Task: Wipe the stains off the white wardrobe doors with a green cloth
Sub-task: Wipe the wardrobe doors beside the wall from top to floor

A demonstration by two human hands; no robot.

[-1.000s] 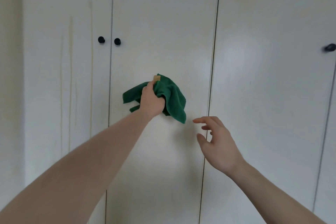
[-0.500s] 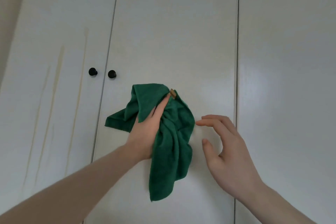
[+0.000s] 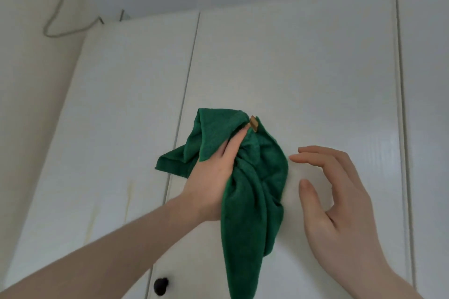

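Left hand (image 3: 209, 177) gripping green cloth (image 3: 252, 192) against white wardrobe door (image 3: 291, 80); right hand (image 3: 340, 204) just beside, fingers (image 3: 313, 153) loosely spread, empty.

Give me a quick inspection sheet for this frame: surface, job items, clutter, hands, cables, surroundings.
Surface: white wardrobe doors, closed; yellowish streaks on the left door.
Job's things: green cloth, bunched, hanging long, small tan tag at its top.
Clutter: nothing seen.
Hands: left hand grips the cloth against the middle door; right hand open, empty, beside the cloth.
Cables: grey cord looping down the wall, upper left.
Surroundings: black knob at bottom; pale wall left, ceiling above.
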